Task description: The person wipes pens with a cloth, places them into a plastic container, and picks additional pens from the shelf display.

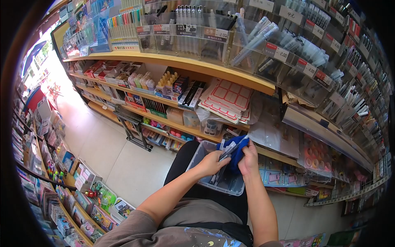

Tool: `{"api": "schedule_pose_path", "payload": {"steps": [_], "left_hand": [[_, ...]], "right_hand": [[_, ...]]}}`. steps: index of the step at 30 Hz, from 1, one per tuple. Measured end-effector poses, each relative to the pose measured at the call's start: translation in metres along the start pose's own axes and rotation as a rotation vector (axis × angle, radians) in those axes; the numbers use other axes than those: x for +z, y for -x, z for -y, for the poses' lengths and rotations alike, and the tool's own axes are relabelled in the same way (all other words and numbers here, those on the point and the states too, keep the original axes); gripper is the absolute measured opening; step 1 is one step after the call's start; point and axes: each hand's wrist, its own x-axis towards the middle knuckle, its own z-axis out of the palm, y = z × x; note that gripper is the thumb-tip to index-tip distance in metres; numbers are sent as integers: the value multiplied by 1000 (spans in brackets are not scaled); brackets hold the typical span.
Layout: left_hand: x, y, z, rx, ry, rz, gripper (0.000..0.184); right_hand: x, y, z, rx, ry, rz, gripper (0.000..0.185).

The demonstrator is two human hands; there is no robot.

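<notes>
My left hand (212,163) is closed around several clear pens (229,150), their ends fanned out upward. Close beside it on the right, my right hand (249,158) grips a blue cloth (237,156), which touches the pens and hangs down. Both hands are over a clear plastic bin (235,190) resting by my lap. A few more pens (214,178) lie inside the bin, partly hidden by my left hand and wrist.
Wooden shelves (181,61) with pens in clear compartments run ahead and to the right. Red-bordered label sheets (228,96) lie on a lower shelf. A black metal stand (133,127) is on the tiled floor. Low racks of goods (74,206) line the left.
</notes>
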Motion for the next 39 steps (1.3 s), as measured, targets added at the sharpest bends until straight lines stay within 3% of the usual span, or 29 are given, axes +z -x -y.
{"api": "schedule_pose_path", "payload": {"steps": [5, 15, 20, 23, 25, 27, 29, 32, 39], "left_hand": [[0, 0, -2, 10, -60, -21, 27], [4, -3, 12, -2, -92, -52, 30], [-3, 2, -8, -53, -42, -59, 29], [-1, -1, 6, 32, -65, -149, 26], [-3, -3, 5, -55, 52, -255, 26], [-8, -5, -5, -195, 397, -269, 22], [-10, -5, -11, -177, 527, -335, 21], [-11, -4, -7, -170, 620, -446, 20], [-10, -2, -6, -126, 547, -475, 18]], "right_hand": [[-11, -3, 1, -62, -139, -194, 14], [9, 4, -6, 27, 291, 46, 21], [12, 5, -5, -46, 190, -17, 17], [1, 2, -1, -116, 54, -126, 19], [1, 3, 0, -80, 42, -135, 21], [8, 6, -2, -11, 200, -55, 23], [17, 11, -7, 103, 476, 60, 19], [0, 8, -27, 88, 878, 219, 15], [13, 15, -18, -25, 1113, 332, 27]]}}
